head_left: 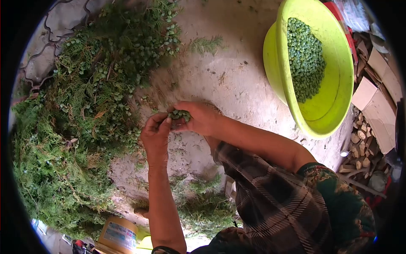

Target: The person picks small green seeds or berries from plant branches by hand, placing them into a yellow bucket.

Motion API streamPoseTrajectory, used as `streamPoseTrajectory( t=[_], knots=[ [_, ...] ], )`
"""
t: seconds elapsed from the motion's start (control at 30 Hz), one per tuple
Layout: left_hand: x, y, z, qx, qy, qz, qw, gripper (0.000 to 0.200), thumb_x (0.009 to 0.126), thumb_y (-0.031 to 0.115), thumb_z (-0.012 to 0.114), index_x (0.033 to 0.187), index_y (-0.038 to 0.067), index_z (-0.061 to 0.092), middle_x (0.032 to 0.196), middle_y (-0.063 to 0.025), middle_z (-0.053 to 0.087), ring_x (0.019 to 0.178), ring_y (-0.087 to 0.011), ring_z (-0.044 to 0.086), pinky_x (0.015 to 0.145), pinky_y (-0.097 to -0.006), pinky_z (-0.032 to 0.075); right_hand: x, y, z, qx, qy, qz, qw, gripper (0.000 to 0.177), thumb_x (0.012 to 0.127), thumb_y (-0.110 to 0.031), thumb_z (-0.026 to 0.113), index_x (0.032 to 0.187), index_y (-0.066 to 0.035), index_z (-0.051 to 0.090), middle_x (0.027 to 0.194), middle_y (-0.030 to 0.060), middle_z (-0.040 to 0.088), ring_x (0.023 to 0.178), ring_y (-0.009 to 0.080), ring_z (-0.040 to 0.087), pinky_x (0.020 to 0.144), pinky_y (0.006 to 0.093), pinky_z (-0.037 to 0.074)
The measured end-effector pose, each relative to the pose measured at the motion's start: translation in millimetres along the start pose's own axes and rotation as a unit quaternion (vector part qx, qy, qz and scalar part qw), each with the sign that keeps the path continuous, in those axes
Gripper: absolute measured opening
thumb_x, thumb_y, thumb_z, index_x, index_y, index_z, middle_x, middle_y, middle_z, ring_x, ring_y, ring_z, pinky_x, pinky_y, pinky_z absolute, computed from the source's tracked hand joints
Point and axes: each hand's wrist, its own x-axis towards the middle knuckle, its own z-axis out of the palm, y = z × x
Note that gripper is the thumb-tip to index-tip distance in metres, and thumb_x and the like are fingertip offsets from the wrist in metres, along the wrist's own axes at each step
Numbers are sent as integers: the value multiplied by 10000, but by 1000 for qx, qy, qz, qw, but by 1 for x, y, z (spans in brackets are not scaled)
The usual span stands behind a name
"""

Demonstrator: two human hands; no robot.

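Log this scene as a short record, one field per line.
Right hand: fingers curled around a small clump of green berries
Left hand: fingers bent, close against the clump; grip unclear
Tub: yellow-green, at the picture's right, holding a heap of berries
Branches: large leafy pile, at the picture's left, some bearing berries
Floor: pale, strewn with leafy bits
Right edge: cut wood and cardboard

Basin [336, 93]: smooth plastic, faint sheen. Berries [305, 59] in it matt, pebbly. Cut greenery [93, 106] rough, scaly. Floor [241, 80] dull, gritty. Checked cloth [279, 190]: soft, matt weave. Cardboard [380, 120] papery, flat-finished; firewood [362, 135] raw, rough-cut.
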Motion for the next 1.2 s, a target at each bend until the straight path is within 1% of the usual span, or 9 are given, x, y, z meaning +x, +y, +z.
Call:
streamPoseTrajectory(
  t=[0.3,0.53,0.6,0.63,0.7,0.8,0.97,1.13,1.2],
  knots=[
    [-11,17,2,-15,-16,-36,999,339,805,-14,600,1135,-14,521,1027,-99,593,925,-132,559,747,-272,487,-1,-3,-5,36,-36,25,998,217,871,-210,516,948,-15,571,962,130,565,805,279,581,767,444,513],
    [-15,13,-23,-7,24,-18,1000,311,818,53,616,1113,-9,539,1027,-93,608,850,-127,572,739,-269,467,2,-4,-11,39,-107,10,993,247,867,-242,525,993,-39,589,937,130,622,828,268,612,789,448,507],
    [-13,8,-29,102,59,8,993,261,840,71,592,1094,16,573,1028,-74,607,850,-127,572,743,-263,456,3,-3,-14,41,-118,14,992,250,865,-246,528,996,-43,591,942,131,630,839,266,615,793,453,506],
    [-13,10,-27,102,59,8,993,261,840,71,592,1094,16,573,1028,-74,607,850,-127,572,743,-263,456,3,-2,-15,43,-120,15,992,253,867,-248,528,1001,-42,589,950,134,630,840,269,618,794,458,505],
    [-14,18,-19,260,64,36,963,193,851,51,568,1036,9,601,1017,-77,595,897,-148,563,792,-281,451,3,-1,-16,45,-122,16,991,256,868,-249,528,1007,-42,588,958,138,631,840,273,620,795,464,504],
    [-12,16,-1,307,46,99,946,208,824,21,571,1028,23,613,1004,-76,594,885,-161,570,820,-290,444,-3,-2,-10,20,-101,9,995,255,866,-232,539,1035,-44,574,951,123,622,842,274,618,804,489,498],
    [-10,4,2,304,4,138,942,257,765,-9,596,1018,30,620,981,-97,591,902,-181,573,819,-284,444,-7,3,-4,-18,-37,-7,999,230,874,-180,535,1060,-45,544,995,82,566,926,256,577,853,533,470],
    [-12,-1,1,280,7,140,950,267,759,-17,594,1019,34,622,980,-99,591,921,-186,563,822,-286,443,-13,-1,2,13,-54,14,998,219,889,-164,504,1063,-39,546,981,90,594,883,234,596,857,488,485],
    [-11,-2,2,291,-4,184,939,266,764,-20,584,1023,34,620,977,-99,593,929,-192,558,827,-294,440,-13,-1,0,19,-68,23,997,224,888,-167,505,1069,-40,542,981,89,594,880,235,596,854,487,486]
  ],
)
